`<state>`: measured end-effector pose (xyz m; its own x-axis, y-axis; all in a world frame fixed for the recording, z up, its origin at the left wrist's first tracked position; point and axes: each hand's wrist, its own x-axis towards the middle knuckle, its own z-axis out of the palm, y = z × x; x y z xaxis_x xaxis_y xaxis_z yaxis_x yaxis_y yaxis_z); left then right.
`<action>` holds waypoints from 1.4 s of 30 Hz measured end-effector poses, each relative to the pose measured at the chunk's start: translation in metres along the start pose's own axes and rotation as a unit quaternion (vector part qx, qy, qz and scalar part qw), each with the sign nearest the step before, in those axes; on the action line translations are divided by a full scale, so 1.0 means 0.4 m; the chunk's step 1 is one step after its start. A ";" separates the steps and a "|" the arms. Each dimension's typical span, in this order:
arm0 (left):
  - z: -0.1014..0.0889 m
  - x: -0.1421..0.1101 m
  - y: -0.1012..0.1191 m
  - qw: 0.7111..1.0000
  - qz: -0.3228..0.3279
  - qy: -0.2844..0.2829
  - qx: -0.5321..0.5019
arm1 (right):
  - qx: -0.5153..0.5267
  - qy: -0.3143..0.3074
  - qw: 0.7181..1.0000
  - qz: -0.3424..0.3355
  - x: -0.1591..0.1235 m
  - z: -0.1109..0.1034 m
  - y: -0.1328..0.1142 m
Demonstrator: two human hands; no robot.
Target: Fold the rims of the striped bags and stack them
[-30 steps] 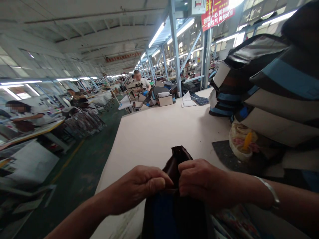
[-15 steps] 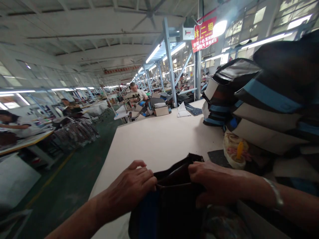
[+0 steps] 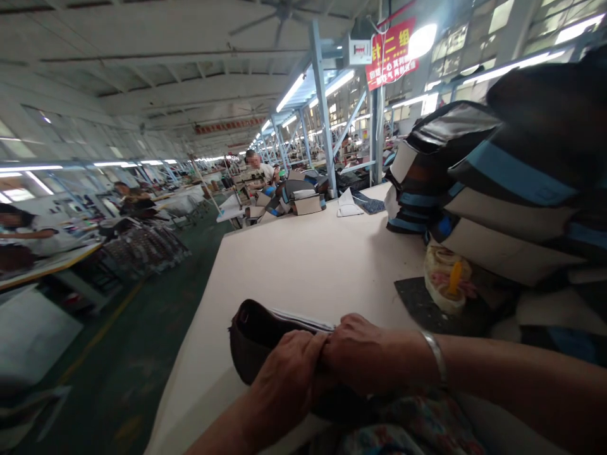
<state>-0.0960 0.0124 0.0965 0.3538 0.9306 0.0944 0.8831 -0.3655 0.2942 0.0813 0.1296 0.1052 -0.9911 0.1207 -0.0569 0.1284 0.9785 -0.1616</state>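
A dark brown-black bag (image 3: 253, 344) lies tilted at the near side of the pale table, its open mouth upward and its rounded end to the left. A light edge runs along its far side. My left hand (image 3: 290, 374) grips the near rim, fingers closed. Right beside it, touching it, my right hand (image 3: 358, 354) is closed on the bag's rim at the right end, a bracelet on its wrist. The fingertips and the bag's lower part are hidden behind my hands. Flowered cloth (image 3: 403, 423) shows below my right arm.
Stacked black, blue and beige bag pieces (image 3: 516, 170) rise at the right. A round holder with a yellow-handled tool (image 3: 455, 278) stands on a dark mat (image 3: 410, 303). More pieces (image 3: 306, 196) and white sheets (image 3: 348, 205) sit at the table's (image 3: 284, 265) far end. Co-workers sit beyond the aisle.
The bag has turned, its rounded open end now pointing left and its blue side out of sight. My hands have come together on the rim; before they were apart at its two sides.
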 end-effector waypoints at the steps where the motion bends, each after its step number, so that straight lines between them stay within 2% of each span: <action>1: 0.024 0.003 -0.008 1.000 -0.012 0.004 -0.027 | 0.027 0.003 0.999 -0.022 -0.003 0.002 0.013; 4: 0.058 0.005 -0.050 0.997 -0.031 0.008 -0.070 | 0.087 0.048 0.993 -0.064 -0.030 0.016 0.064; 6: 0.044 0.009 -0.067 0.997 -0.028 0.006 -0.074 | 0.082 0.086 0.991 -0.063 -0.046 0.021 0.094; 9: -0.029 0.022 -0.057 0.995 -0.005 -0.009 -0.101 | 0.098 0.130 0.986 -0.037 -0.058 0.005 0.111; 12: -0.123 0.029 -0.029 0.985 0.034 -0.053 -0.163 | 0.193 0.129 0.971 -0.057 -0.068 -0.026 0.097; 14: -0.169 0.030 -0.011 0.973 0.034 -0.094 -0.208 | 0.285 0.117 0.947 -0.090 -0.077 -0.034 0.083; 17: -0.197 0.031 0.016 0.961 -0.021 -0.142 -0.237 | 0.431 0.111 0.890 -0.097 -0.092 -0.014 0.064; 19: -0.199 0.037 0.040 0.953 -0.057 -0.157 -0.254 | 0.492 0.106 0.860 -0.084 -0.098 0.007 0.054; 22: -0.192 0.056 0.079 0.942 -0.098 -0.162 -0.276 | 0.528 0.115 0.837 -0.086 -0.103 0.017 0.039; 26: -0.173 0.072 0.097 0.919 -0.138 -0.177 -0.325 | 0.534 0.121 0.831 -0.101 -0.108 0.000 0.030; 29: -0.156 0.072 0.088 0.902 -0.142 -0.181 -0.365 | 0.555 0.101 0.822 -0.077 -0.113 0.003 0.031; 34: -0.139 0.075 0.084 0.887 -0.163 -0.182 -0.391 | 0.652 0.098 0.751 -0.046 -0.116 0.028 0.028; 39: -0.126 0.081 0.091 0.894 -0.188 -0.142 -0.380 | 0.639 0.099 0.762 -0.034 -0.112 0.018 0.023; 42: -0.123 0.082 0.088 0.894 -0.173 -0.147 -0.387 | 0.637 0.103 0.764 -0.021 -0.111 0.015 0.021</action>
<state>-0.0684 0.0311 0.1566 0.2668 0.8975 -0.3512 0.5186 0.1734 0.8372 0.1264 0.1315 0.1003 -0.9632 0.2451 0.1102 -0.1031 0.0414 -0.9938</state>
